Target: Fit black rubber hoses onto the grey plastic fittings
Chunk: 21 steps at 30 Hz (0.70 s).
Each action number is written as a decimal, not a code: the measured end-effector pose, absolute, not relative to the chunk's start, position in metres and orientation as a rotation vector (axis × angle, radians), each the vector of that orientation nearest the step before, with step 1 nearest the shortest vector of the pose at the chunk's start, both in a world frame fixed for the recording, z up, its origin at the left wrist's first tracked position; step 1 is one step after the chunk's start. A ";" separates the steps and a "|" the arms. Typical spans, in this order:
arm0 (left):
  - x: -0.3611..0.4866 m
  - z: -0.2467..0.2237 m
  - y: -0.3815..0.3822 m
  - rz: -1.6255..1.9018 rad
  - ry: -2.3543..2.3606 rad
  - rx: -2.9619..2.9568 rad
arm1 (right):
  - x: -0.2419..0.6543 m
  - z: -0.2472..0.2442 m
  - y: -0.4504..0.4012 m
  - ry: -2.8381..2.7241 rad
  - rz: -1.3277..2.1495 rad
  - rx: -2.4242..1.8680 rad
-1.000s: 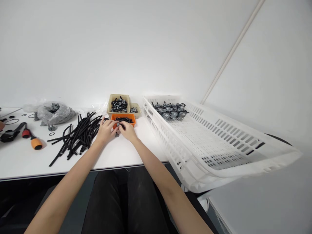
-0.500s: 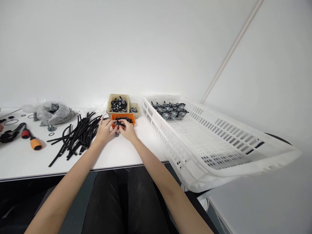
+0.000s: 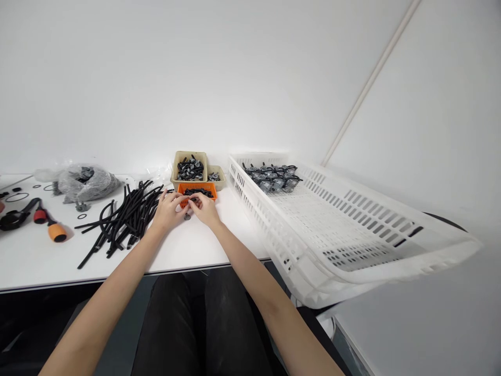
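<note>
My left hand [image 3: 168,210] and my right hand [image 3: 205,210] meet fingertip to fingertip in front of a small orange basket [image 3: 213,188] of short black parts. Both are closed in a pinch. A small dark piece shows between the fingertips, mostly covered, and its kind cannot be made out. Just below them is a small round grey part [image 3: 187,216]; whether it is held or lies on the table is unclear. Left of my left hand, a loose pile of black rubber tubes [image 3: 125,216] spreads over the white table [image 3: 176,250].
Behind the basket stand a beige bin [image 3: 176,156] of grey-black parts and a smaller bin [image 3: 222,180]. To the right, a large white crate [image 3: 270,230] holds clear-and-black assemblies [image 3: 277,180]. At left lie a plastic bag [image 3: 90,183] of grey parts, an orange-ended handle [image 3: 57,232] and black rings [image 3: 18,197].
The black piece between my fingertips has turned and is now mostly covered by my fingers. Both hands stay at nearly the same spot.
</note>
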State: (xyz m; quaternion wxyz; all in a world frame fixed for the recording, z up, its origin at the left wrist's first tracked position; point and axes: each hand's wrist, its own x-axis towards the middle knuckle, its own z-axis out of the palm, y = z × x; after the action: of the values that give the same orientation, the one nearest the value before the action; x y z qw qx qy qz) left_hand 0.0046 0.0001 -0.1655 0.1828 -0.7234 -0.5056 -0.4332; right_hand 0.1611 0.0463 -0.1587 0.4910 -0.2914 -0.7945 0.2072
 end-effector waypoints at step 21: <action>0.000 -0.171 0.005 -1.070 -1.374 -2.123 | 0.161 -0.153 0.044 -1.937 0.427 -0.647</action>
State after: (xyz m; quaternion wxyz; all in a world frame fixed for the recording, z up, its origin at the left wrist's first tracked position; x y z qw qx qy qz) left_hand -0.0002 0.0051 -0.1708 0.1965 -0.7581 -0.4907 -0.3820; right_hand 0.1615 0.0442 -0.1529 0.5036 -0.2678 -0.8021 0.1767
